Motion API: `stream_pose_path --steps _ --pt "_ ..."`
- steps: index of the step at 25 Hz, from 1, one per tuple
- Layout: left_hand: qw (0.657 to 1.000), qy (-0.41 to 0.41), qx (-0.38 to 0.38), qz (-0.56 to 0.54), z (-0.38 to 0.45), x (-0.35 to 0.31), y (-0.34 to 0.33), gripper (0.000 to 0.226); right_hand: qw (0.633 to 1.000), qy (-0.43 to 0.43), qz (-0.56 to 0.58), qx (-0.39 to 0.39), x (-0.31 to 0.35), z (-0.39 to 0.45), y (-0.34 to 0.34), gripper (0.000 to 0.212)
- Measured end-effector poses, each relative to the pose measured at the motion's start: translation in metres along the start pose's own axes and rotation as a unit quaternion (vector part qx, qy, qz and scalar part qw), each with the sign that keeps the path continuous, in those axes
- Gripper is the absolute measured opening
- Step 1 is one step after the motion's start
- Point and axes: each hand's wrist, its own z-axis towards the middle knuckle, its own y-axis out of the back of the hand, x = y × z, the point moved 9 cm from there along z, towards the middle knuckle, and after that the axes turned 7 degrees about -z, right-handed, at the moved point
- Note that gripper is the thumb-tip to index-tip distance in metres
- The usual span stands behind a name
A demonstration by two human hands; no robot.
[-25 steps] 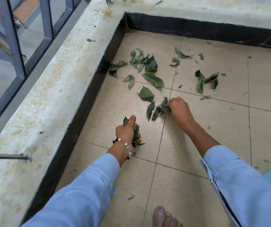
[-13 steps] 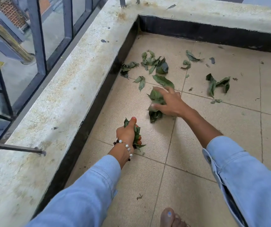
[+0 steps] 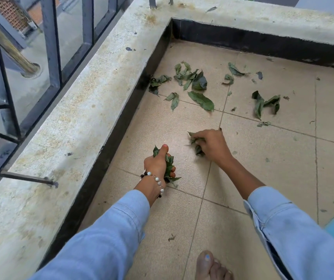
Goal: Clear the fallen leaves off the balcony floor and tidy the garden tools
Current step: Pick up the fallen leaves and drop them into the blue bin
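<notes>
Left hand (image 3: 159, 165) fisted round wad of leaves (image 3: 169, 167), thumb up, low over balcony floor (image 3: 263, 168). Right hand (image 3: 212, 144) on tile, fingers curled, pinching small leaf cluster (image 3: 196, 144). More loose leaves (image 3: 201, 101) scattered toward corner by parapet (image 3: 71, 122). Best approach, judged: rake strays into one pile before lifting; pass each pinch to left wad; keep left grip tight.

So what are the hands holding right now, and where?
The left hand grips a bunch of leaves around its middle. The right hand holds a smaller clump of leaves under curled fingers; the exact hold is blurred.
</notes>
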Motion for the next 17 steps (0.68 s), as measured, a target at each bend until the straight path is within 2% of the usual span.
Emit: stream_pose_path --steps 2,3,5,6,8,11,14,17 --pt "1.0 0.001 0.009 0.006 -0.006 0.004 -0.003 0.032 0.976 -0.113 0.18 -0.055 -0.022 -0.013 0.026 0.024" --pt "1.0 0.001 0.013 0.008 -0.009 0.007 -0.005 0.032 0.957 -0.15 0.228 -0.099 -0.032 -0.02 0.04 0.024" --pt "1.0 0.004 0.022 0.012 -0.014 0.013 -0.007 0.032 0.939 -0.202 0.227 -0.162 -0.052 -0.034 0.06 0.023" --pt "1.0 0.006 0.027 0.013 -0.017 0.016 -0.008 0.032 0.943 -0.211 0.192 -0.17 -0.057 -0.04 0.067 0.023" --pt "0.999 0.001 0.032 0.014 -0.021 0.018 -0.008 0.032 0.968 -0.189 0.125 -0.11 -0.055 -0.042 0.059 0.027" --pt "0.999 -0.004 0.033 0.008 -0.021 0.019 -0.008 0.032 0.997 -0.075 -0.002 0.016 -0.03 -0.042 0.016 0.031" --pt "0.999 -0.002 0.032 0.011 -0.02 0.02 -0.004 0.032 0.991 -0.004 -0.129 0.02 -0.019 -0.04 0.001 0.031" --pt "1.0 -0.004 0.023 0.015 -0.016 0.02 0.002 0.032 0.997 -0.013 -0.073 0.007 -0.009 -0.041 0.007 0.022"
